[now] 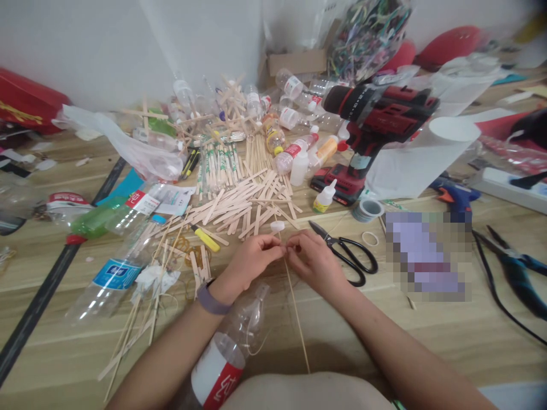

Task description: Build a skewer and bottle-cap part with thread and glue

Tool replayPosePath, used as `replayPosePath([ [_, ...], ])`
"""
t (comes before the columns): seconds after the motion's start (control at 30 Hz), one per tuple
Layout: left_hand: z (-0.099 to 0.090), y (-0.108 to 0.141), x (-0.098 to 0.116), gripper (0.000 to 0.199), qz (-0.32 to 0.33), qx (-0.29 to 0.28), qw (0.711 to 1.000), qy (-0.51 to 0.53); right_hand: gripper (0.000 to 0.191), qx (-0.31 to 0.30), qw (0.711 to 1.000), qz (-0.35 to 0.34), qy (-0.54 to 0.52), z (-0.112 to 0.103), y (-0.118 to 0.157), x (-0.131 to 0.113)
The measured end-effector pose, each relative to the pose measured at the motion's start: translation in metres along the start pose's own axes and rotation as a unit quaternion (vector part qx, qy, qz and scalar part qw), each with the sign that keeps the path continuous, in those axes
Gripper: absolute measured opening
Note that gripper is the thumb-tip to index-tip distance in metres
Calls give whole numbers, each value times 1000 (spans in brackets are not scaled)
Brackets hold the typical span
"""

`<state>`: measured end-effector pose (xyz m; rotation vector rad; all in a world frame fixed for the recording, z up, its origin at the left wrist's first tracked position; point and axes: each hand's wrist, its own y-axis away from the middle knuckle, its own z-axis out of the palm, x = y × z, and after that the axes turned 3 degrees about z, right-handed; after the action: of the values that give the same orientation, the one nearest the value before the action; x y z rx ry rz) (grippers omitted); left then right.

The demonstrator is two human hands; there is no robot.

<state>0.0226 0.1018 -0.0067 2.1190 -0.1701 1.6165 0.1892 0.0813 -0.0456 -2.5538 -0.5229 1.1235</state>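
Note:
My left hand [255, 259], with a wristband, and my right hand [315, 261] meet at mid-table, fingertips pinched together around the upper part of a thin wooden stick [298, 319]. The stick slants down toward my body. A small white piece [277, 226] shows just above the fingertips. Both hands are closed on the stick. Below my left wrist lies a clear plastic bottle with a red and white label [220, 373]. Black-handled scissors [348, 250] lie just right of my right hand.
Flat wooden sticks [231, 205] are heaped beyond my hands. A red and black drill [371, 122] stands behind a small glue bottle [325, 197]. A blue-labelled bottle [116, 273] and a yellow cutter [207, 238] lie left; pliers [515, 273] and a glue gun [457, 196] lie right.

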Motion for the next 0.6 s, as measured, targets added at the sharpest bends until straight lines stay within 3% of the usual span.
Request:
replayPosePath([
  [0.23,0,-5,-6,20,-95,-24,981,165,9,-1,999,25,-33,-5,0,-4],
  [0.37,0,-5,-5,20,-112,-16,972,207,5,-4,997,51,-61,-6,0,-8],
  [0.6,0,-4,-4,24,-120,-5,965,232,15,23,976,148,-159,-13,-4,-1],
])
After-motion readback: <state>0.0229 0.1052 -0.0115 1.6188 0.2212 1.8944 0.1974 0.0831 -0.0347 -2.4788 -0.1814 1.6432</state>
